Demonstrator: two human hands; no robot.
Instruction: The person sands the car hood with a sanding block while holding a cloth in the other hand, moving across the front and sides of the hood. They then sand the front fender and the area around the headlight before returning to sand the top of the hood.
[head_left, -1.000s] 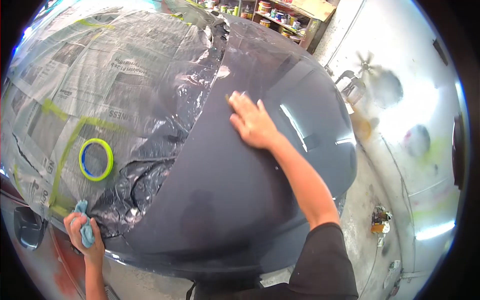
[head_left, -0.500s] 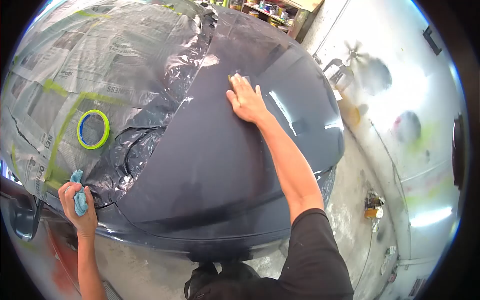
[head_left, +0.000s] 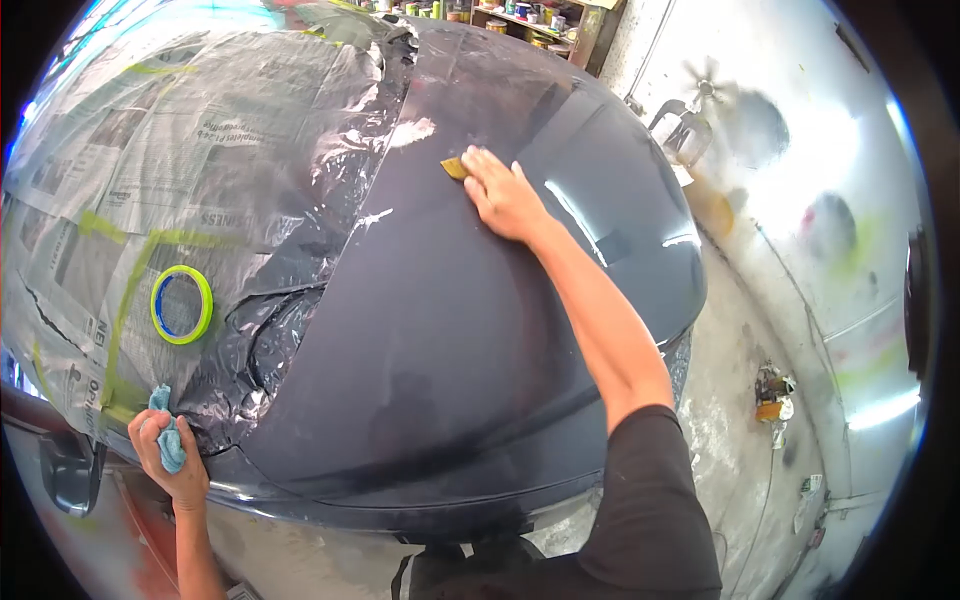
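My left hand (head_left: pixel 172 462) is closed around a light blue cloth (head_left: pixel 171 446) at the lower left, by the edge of the masked car surface. My right hand (head_left: pixel 502 195) presses flat over a yellowish pad (head_left: pixel 455 168) on the dark grey car panel (head_left: pixel 430 300); part of the pad sticks out to the left of the fingertips. Left of the panel, crumpled dark plastic film (head_left: pixel 262 335) borders newspaper masking (head_left: pixel 190 150). A roll of yellow-green tape (head_left: pixel 207 305) lies on the masking, above my left hand.
Shelves with cans (head_left: pixel 530 15) stand beyond the car. A fan (head_left: pixel 704 88) is near the white wall at the right. Some items (head_left: pixel 772 400) lie on the concrete floor (head_left: pixel 715 350). A side mirror (head_left: pixel 72 470) juts out at lower left.
The view has shifted, so the tape roll and left hand appear lower. More of the yellowish pad shows beside my right fingers. My left hand still grips the cloth.
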